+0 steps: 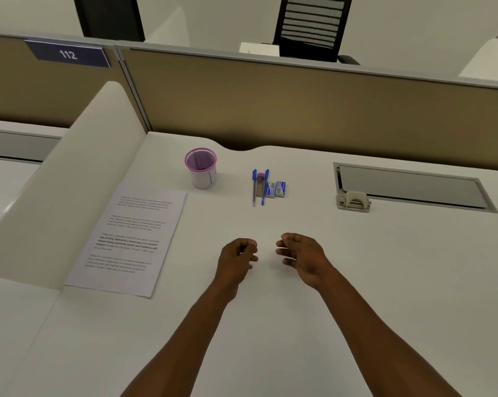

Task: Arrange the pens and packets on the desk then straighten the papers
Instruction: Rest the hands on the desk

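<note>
white and bare for the most part, the worktop (299,325) ran up to a tan partition across the top of the frame. my left hand (237,257) and my right hand (300,256) hovered side by side at the centre of the frame, a small gap between them, fingers loosely curled and holding nothing.

above them, a little past centre, the pens (260,186) lay parallel, caps pointing away from me, with a narrow clear tube between them. the small packets (275,189) sat touching each other just right of the pens, so that group already looked tidy to me. a purple-rimmed mesh cup (201,167) stood further left, apart from them, and a grey hole punch (353,202) sat at the right beside a recessed cable tray.

the papers (127,239) lay at the left of the frame against the white side divider, and i could see lower sheets peeking out along the right and bottom edges. i judged the papers to be the step in hand. to do it well i would have taken the stack by both long sides, stood it on edge, tapped it square, then laid it down parallel to the worktop's edge.
</note>
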Demonstrator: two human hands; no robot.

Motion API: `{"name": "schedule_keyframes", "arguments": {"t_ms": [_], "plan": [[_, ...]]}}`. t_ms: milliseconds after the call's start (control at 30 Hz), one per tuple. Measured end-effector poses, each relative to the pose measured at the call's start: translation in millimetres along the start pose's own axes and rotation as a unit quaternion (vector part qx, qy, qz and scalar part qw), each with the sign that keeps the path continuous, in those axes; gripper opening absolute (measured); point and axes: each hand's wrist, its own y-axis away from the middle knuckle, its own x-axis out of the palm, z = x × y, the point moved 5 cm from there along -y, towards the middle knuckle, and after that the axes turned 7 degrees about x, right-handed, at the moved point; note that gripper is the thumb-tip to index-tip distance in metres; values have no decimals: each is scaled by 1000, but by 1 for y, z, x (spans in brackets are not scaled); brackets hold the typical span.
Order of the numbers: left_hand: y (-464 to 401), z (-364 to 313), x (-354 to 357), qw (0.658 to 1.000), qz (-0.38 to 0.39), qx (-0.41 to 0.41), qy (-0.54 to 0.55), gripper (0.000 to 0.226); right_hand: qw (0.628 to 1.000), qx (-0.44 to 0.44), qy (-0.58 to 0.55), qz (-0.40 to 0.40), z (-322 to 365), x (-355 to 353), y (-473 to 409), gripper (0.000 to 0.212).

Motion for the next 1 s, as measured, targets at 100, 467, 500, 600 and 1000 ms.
{"name": "schedule_keyframes", "arguments": {"t_ms": [100, 467, 500, 600, 1000], "plan": [[-9, -24, -14, 999, -15, 30, -4, 12, 999, -14, 24, 30, 16, 33, -2, 9], [-97, -137, -91, 980, -96, 151, -84, 15, 972, -169, 147, 69, 136, 182, -31, 9], [-108, -143, -99, 977, -111, 154, -99, 16, 969, -180, 157, 63, 146, 191, -37, 7], [-137, -160, -116, 960, -156, 172, -159, 14, 956, -211, 204, 20, 169, 213, -56, 3], [-203, -151, -138, 906, -172, 207, -327, 14, 814, -312, 480, -100, 196, 251, -104, 15]]}}
